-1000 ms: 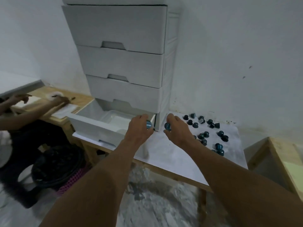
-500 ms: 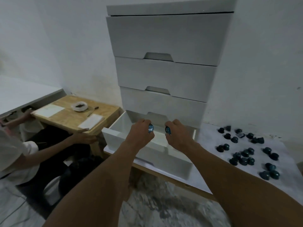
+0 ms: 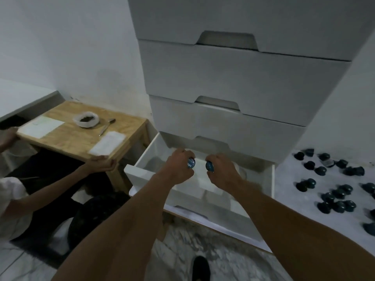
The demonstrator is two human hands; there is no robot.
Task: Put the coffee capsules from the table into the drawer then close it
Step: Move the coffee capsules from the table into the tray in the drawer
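Hovering side by side above the open bottom drawer (image 3: 142, 173), the left hand (image 3: 178, 169) and right hand (image 3: 223, 171) each carry one blue coffee capsule. The left capsule (image 3: 191, 163) pokes out of the curled fingers toward the right, with white lettering on it. The right capsule (image 3: 210, 166) pokes out toward the left, so the two face each other, close but apart, with their long axes roughly side to side. Which end is the rim I cannot tell. Each grip is pinched round its capsule, knuckles up, forearms reaching forward. The drawer juts from the white cabinet (image 3: 233, 78); loose capsules (image 3: 336, 197) lie scattered on the worktop (image 3: 294, 191) to the right.
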